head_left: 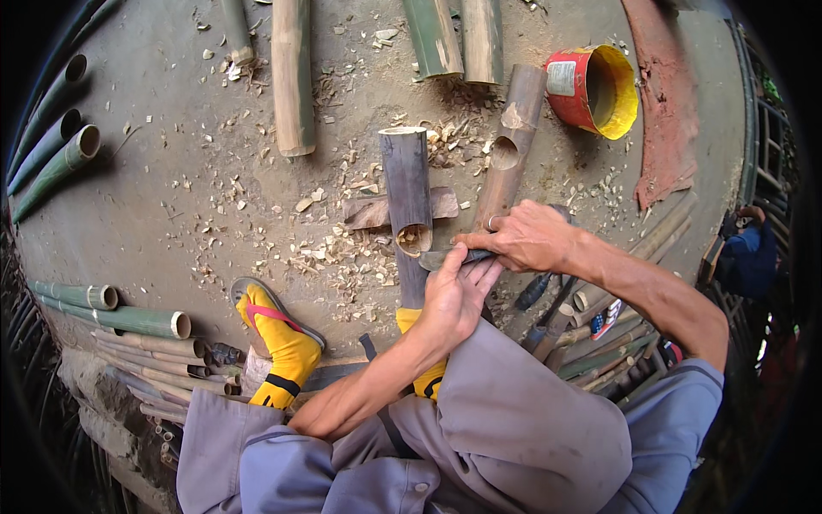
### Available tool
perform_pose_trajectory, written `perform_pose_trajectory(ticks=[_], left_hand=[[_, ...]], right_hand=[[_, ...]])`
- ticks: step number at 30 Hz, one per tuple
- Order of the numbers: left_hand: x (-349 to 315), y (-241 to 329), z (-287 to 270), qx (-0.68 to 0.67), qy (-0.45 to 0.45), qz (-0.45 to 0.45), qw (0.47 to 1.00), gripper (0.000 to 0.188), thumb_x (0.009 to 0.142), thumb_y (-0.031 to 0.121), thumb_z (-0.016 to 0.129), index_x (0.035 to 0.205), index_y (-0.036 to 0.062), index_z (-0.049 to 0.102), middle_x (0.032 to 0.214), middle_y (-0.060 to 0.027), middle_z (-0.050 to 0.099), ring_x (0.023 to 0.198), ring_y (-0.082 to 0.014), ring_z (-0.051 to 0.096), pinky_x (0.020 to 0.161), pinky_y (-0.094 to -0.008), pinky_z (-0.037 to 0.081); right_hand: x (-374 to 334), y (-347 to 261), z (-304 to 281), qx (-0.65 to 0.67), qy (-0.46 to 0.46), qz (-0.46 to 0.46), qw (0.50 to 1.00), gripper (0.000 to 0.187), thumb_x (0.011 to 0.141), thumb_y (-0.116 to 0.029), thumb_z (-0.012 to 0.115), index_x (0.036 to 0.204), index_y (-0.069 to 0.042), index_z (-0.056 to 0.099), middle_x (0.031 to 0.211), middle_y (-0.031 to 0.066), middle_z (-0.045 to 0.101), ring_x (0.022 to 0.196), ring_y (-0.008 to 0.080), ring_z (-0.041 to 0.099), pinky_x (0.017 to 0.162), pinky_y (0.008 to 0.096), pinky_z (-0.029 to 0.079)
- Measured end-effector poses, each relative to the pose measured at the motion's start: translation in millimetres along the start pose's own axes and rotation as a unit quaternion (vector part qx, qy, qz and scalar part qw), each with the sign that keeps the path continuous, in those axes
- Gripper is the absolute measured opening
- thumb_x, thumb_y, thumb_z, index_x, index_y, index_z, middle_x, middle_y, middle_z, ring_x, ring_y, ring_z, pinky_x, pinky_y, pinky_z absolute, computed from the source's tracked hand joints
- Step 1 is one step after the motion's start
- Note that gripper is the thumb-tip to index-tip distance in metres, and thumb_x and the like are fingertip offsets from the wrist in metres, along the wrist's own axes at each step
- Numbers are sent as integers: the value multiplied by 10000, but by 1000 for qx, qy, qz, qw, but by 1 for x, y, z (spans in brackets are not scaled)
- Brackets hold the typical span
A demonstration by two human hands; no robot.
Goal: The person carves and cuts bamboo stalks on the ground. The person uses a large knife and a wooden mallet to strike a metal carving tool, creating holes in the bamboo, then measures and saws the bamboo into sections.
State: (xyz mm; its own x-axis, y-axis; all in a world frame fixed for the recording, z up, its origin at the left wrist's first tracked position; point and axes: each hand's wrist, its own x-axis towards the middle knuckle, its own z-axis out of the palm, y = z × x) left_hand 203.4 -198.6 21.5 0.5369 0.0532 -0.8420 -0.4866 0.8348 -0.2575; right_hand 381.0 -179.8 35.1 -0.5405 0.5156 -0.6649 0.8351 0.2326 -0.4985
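Note:
A dark bamboo tube point(406, 184) with a hole cut in its side lies lengthwise in front of me, crossing a short wooden block point(366, 212). Beside the hole is a dark-bladed knife point(432, 259). My right hand point(535, 238), wearing a ring, is closed round the knife's handle end, index finger stretched along it. My left hand point(452, 300) is just below, its thumb pressed to the blade and its fingers under it. The knife's tip is close to the hole's lower edge; whether it touches is unclear. A second, brown bamboo tube point(522, 107) with a similar hole lies behind my right hand.
A red and yellow bucket point(572, 90) lies tipped at the far right. Several bamboo poles point(294, 77) lie at the back, with more point(145, 322) at the left. Wood chips point(338, 265) litter the ground. My sandalled foot point(284, 343) stands left of the tube. Tools point(535, 291) lie right.

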Motion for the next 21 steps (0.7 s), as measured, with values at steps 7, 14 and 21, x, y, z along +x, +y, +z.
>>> perform_pose_trajectory(ticks=[7, 14, 21], left_hand=[[-9, 23, -6, 258, 78, -56, 961, 346, 976, 233, 434, 1169, -41, 519, 1218, -211, 544, 1113, -292, 565, 962, -403, 471], [-13, 51, -16, 472, 72, -127, 870, 392, 982, 240, 370, 1146, -64, 556, 1055, -218, 627, 926, -281, 664, 813, -342, 565], [-12, 88, -19, 626, 69, -170, 758, 333, 979, 186, 375, 1057, -36, 610, 942, -161, 661, 852, -236, 681, 708, -354, 611]], right_hand=[[-9, -41, 41, 236, 52, 109, 964, 602, 773, -160, 614, 1350, -207, 447, 873, 199, 659, 770, 410, 642, 664, 501, 513], [1, -88, 73, 397, 126, 176, 892, 552, 790, -107, 598, 1309, -57, 416, 845, 282, 630, 775, 459, 623, 689, 502, 512], [32, -137, 66, 497, 124, 263, 818, 487, 807, -102, 582, 1203, 65, 353, 821, 341, 614, 792, 506, 620, 698, 577, 492]])
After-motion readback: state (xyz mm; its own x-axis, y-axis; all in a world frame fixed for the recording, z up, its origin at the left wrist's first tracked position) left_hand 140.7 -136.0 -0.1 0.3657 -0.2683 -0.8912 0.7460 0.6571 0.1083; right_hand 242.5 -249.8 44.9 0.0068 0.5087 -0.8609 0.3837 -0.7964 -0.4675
